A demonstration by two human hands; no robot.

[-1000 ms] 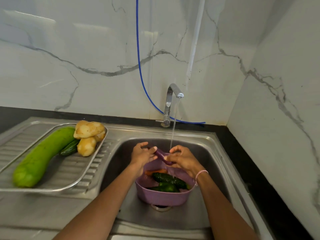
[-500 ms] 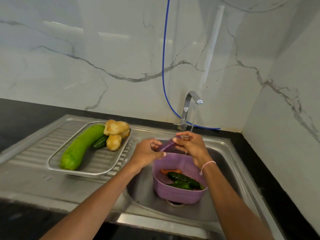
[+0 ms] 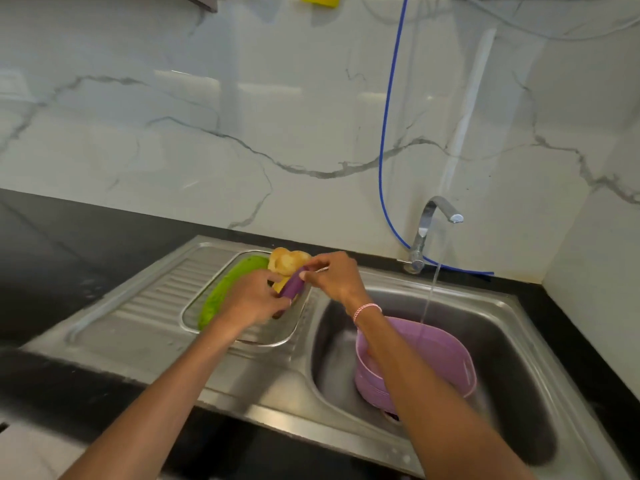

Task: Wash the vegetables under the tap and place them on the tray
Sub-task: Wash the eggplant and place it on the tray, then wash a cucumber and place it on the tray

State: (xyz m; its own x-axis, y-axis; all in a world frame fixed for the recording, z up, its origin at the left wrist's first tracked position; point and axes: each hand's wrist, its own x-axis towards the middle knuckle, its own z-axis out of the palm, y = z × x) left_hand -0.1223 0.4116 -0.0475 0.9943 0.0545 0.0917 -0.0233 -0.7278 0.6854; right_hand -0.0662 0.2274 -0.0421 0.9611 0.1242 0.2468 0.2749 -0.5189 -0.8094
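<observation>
A small purple eggplant (image 3: 293, 285) is held between both hands above the steel tray (image 3: 277, 341) on the draining board. My left hand (image 3: 247, 299) grips its lower end and my right hand (image 3: 332, 277) pinches its upper end. On the tray lie a long green gourd (image 3: 228, 289) and yellowish potatoes (image 3: 285, 259), partly hidden by my hands. A purple basket (image 3: 440, 355) stands in the sink bowl (image 3: 512, 344); its contents are hidden by my right forearm. Water runs from the tap (image 3: 429, 223) into the basket.
A blue hose (image 3: 384, 168) hangs down the marble wall behind the tap. Black countertop (image 3: 69, 244) lies left of the steel draining board (image 3: 145, 306). A marble side wall closes the right side.
Both hands carried the purple eggplant left, from under the running water over the basket to above the tray. The view swung left and up with them.
</observation>
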